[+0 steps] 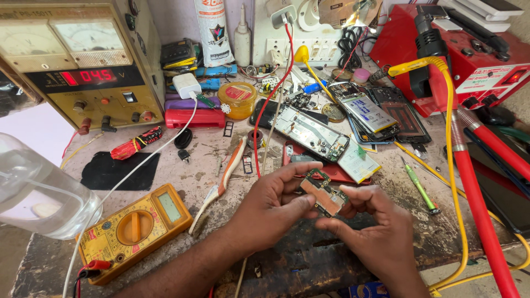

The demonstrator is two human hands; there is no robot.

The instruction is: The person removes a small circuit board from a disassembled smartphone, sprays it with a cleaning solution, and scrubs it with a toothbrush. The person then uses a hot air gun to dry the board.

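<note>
A scarred, stained counter (221, 182) carries a repair clutter. At ten o'clock stands a boxy beige power supply (83, 60) with a glowing red readout; at two o'clock sits a red metal station (475, 60), its red and yellow hoses (469, 182) curving down the right edge. A clear plastic jar (38, 193) lies at nine o'clock, and a yellow multimeter (132, 229) with a round dial rests at seven o'clock. Opened phones (331, 127) with bare frames and a silvery battery lie at one o'clock. Near centre, just above the counter, the left hand (270, 207) and the right hand (375, 232) hold a small circuit board (324, 193), oblong, copper-orange with green edges and tiny dark chips, tilted. Fingers of both hands pinch its edges, thumbs closed against it. A white toothbrush (221, 185) lies left of the hands, a slim green screwdriver (419, 187) right.
</note>
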